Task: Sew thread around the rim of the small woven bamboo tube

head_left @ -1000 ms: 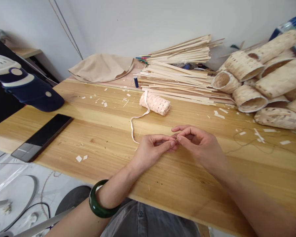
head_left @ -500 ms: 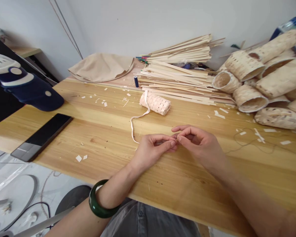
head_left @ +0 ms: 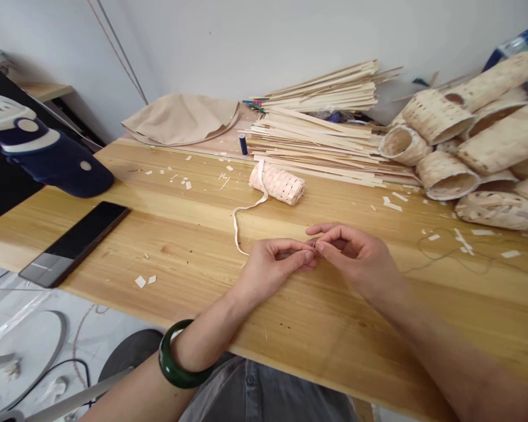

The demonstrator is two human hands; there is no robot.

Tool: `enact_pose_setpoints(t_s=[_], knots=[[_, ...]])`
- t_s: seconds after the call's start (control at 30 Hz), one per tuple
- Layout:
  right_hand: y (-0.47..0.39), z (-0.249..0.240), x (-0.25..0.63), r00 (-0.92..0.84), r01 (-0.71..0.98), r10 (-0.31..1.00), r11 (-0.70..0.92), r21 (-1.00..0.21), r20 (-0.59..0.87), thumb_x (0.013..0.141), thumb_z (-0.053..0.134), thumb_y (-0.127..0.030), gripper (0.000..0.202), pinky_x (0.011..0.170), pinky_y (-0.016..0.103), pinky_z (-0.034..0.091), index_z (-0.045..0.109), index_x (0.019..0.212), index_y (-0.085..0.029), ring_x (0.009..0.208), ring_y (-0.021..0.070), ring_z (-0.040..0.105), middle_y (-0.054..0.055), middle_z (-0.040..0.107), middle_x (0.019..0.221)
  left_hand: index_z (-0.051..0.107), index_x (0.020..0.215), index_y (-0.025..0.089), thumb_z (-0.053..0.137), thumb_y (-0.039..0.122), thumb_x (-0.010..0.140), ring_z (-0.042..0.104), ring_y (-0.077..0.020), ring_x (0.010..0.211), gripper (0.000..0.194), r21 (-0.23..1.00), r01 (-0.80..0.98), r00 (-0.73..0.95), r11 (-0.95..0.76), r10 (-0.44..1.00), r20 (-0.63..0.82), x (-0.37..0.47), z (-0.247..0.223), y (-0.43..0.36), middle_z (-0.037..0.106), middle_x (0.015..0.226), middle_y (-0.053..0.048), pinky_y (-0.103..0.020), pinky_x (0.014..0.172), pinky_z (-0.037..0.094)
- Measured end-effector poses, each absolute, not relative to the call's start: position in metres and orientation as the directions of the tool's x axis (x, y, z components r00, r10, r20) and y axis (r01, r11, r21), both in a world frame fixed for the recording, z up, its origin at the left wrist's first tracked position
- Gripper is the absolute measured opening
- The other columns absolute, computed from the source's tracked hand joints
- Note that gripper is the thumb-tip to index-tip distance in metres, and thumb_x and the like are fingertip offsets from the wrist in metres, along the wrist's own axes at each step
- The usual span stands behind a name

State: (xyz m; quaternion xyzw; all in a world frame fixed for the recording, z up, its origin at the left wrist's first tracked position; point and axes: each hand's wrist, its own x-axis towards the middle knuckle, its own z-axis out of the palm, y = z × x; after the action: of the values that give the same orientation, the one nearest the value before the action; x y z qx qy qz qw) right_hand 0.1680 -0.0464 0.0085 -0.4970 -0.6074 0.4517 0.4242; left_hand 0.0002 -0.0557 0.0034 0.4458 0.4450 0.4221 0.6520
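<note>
My left hand (head_left: 270,266) and my right hand (head_left: 358,252) meet fingertip to fingertip just above the wooden table (head_left: 193,234). Both are closed in a pinch, thumb against forefinger. Something tiny and thin sits between the fingertips, too small to name. A fine dark thread (head_left: 444,258) lies in loose loops to the right, running from near my right forearm. Beyond my hands a small woven wood-strip tube (head_left: 281,184) rests on its side. A white ribbon (head_left: 236,225) trails from its left end towards my left hand.
Behind the tube stand a blue thread spool (head_left: 243,145) and piles of thin wood strips (head_left: 312,140). Woven tubes (head_left: 444,176) are heaped at right. A phone (head_left: 74,243), a dark blue bottle (head_left: 57,161) and a beige cloth (head_left: 180,120) occupy the left. Paper-like scraps (head_left: 141,282) are scattered around.
</note>
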Motion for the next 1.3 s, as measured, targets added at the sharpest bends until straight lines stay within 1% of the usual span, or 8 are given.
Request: enact_pose_setpoints(t_s=[0.23,0.43,0.57,0.67,0.77,0.9,1.3], knots=[[-0.0468,0.0082,0.1686,-0.159,0.224,0.985,0.102,-0.969,0.067,0.081,0.069,-0.032,0.015,0.083,0.033,0.055,0.065,0.07,-0.021,0.108,0.0229,0.065,0.008,0.071,0.102,0.079,0.08,0.014,0.079,0.028,0.074,0.071,-0.0168,0.076,0.015,0.944,-0.202,0.253,0.261,0.945,-0.207,0.0005,0.0009,-0.0553,0.078,0.078,-0.005,-0.03,0.078,0.057],[-0.0454,0.0079,0.1696,-0.16,0.242,0.984,0.117,-0.963,0.079,0.08,0.069,-0.032,0.016,0.081,0.033,0.056,0.066,0.07,-0.021,0.108,0.0238,0.065,0.008,0.072,0.101,0.078,0.079,0.012,0.078,0.029,0.076,0.072,-0.0175,0.078,0.017,0.957,-0.156,0.249,0.247,0.947,-0.204,-0.0006,0.0032,-0.0554,0.078,0.079,-0.006,-0.029,0.079,0.057],[-0.0451,0.009,0.1705,-0.172,0.254,0.982,0.117,-0.96,0.074,0.08,0.069,-0.032,0.015,0.081,0.032,0.056,0.066,0.07,-0.021,0.105,0.023,0.066,0.008,0.072,0.102,0.078,0.081,0.013,0.08,0.03,0.074,0.072,-0.0172,0.076,0.018,0.944,-0.205,0.242,0.259,0.948,-0.208,-0.0001,0.0009,-0.0552,0.078,0.078,-0.005,-0.03,0.079,0.057],[-0.0451,0.0082,0.1702,-0.161,0.245,0.982,0.134,-0.96,0.096,0.08,0.069,-0.032,0.016,0.081,0.032,0.056,0.065,0.07,-0.022,0.103,0.0223,0.067,0.008,0.072,0.101,0.078,0.079,0.013,0.082,0.03,0.072,0.071,-0.0157,0.073,0.018,0.931,-0.25,0.233,0.264,0.95,-0.207,0.0008,-0.0002,-0.0548,0.077,0.076,-0.004,-0.029,0.077,0.057],[-0.0453,0.0069,0.1695,-0.145,0.237,0.983,0.145,-0.961,0.113,0.081,0.069,-0.034,0.017,0.083,0.033,0.056,0.064,0.07,-0.022,0.104,0.0228,0.067,0.007,0.072,0.1,0.078,0.078,0.013,0.082,0.028,0.071,0.071,-0.015,0.073,0.017,0.928,-0.258,0.235,0.27,0.949,-0.211,0.0013,0.0005,-0.0545,0.077,0.076,-0.004,-0.028,0.076,0.058],[-0.0456,0.0069,0.1696,-0.148,0.236,0.984,0.128,-0.963,0.094,0.08,0.07,-0.035,0.018,0.082,0.034,0.056,0.064,0.069,-0.022,0.107,0.0241,0.066,0.008,0.072,0.101,0.078,0.078,0.013,0.083,0.027,0.071,0.071,-0.0144,0.073,0.016,0.924,-0.26,0.239,0.281,0.946,-0.221,0.0019,0.0014,-0.0548,0.078,0.077,-0.004,-0.027,0.076,0.058],[-0.0462,0.0082,0.169,-0.147,0.24,0.984,0.131,-0.962,0.098,0.08,0.07,-0.034,0.018,0.08,0.032,0.056,0.065,0.068,-0.022,0.105,0.0232,0.067,0.008,0.072,0.1,0.079,0.077,0.014,0.081,0.023,0.071,0.07,-0.0122,0.071,0.012,0.915,-0.276,0.232,0.293,0.944,-0.233,0.0015,0.0022,-0.0548,0.078,0.075,-0.002,-0.023,0.073,0.057]])
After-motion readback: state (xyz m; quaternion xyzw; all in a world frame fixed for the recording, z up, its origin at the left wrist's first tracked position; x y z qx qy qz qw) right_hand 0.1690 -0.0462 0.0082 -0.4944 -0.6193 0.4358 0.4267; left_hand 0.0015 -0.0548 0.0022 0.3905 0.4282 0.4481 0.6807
